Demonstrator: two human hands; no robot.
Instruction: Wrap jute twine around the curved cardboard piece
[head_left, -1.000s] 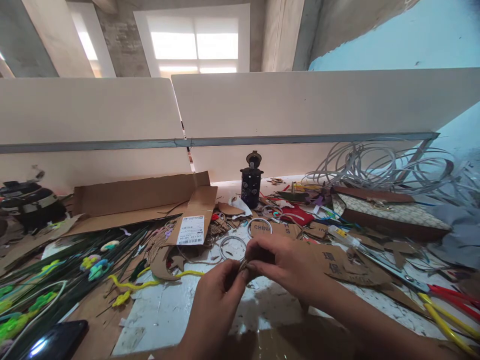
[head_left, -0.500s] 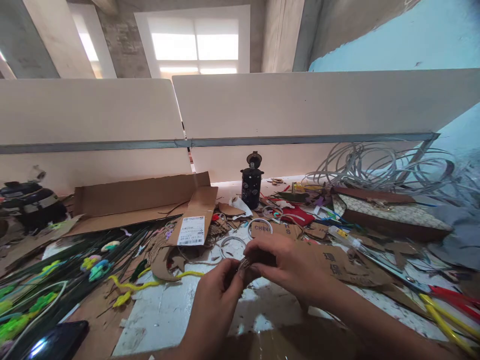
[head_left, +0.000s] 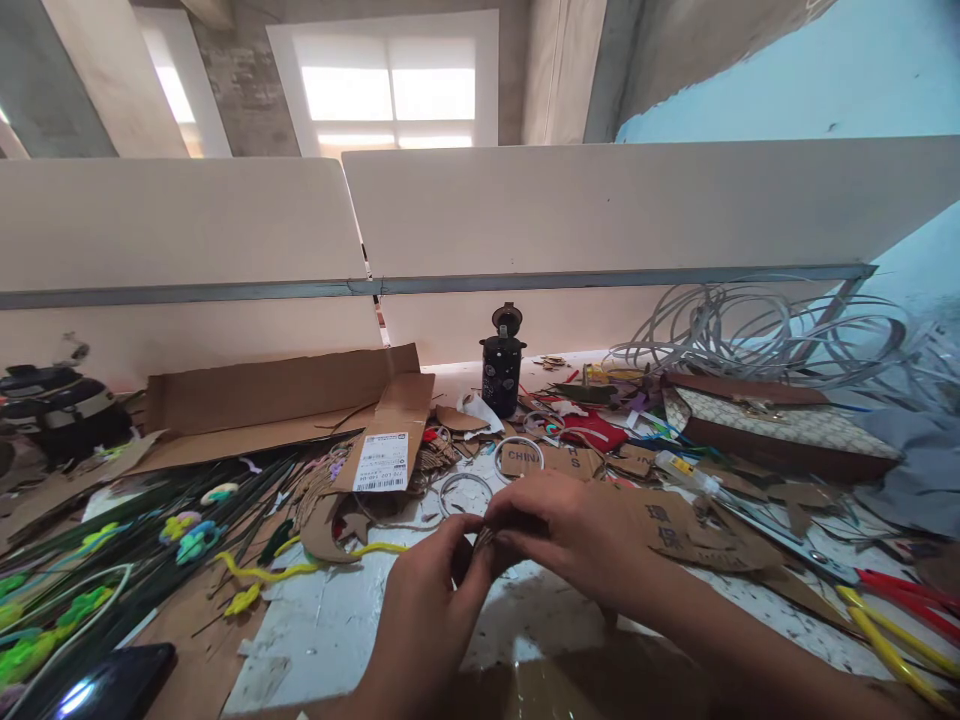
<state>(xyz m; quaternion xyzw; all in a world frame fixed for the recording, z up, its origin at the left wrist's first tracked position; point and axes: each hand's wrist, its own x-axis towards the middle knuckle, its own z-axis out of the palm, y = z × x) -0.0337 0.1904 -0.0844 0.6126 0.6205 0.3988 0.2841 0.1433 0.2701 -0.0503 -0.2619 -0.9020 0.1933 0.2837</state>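
My left hand (head_left: 435, 590) and my right hand (head_left: 551, 525) meet low in the middle of the view. Between their pinched fingertips is a small brown ribbed piece (head_left: 484, 538); most of it is hidden, and I cannot tell whether it is twine or cardboard. Just beyond the fingers lie two pale rings, the nearer ring (head_left: 444, 490) and the farther ring (head_left: 498, 462). A crescent of cardboard (head_left: 321, 530) and a yellow fuzzy strip (head_left: 289, 573) lie left of my left hand. Printed cardboard (head_left: 637, 515) lies beyond my right forearm.
A black bottle (head_left: 501, 375) with its lid up stands at the back. Scissors with red handles (head_left: 900, 590), a handbag (head_left: 780, 430) and coiled pale tubing (head_left: 727, 325) are at right. To the left are a cardboard box (head_left: 285, 395), dark stems (head_left: 247, 530) and a phone (head_left: 120, 680).
My right fingers have curled slightly further over the small brown piece, so less of it shows. Both hands stay in nearly the same place.
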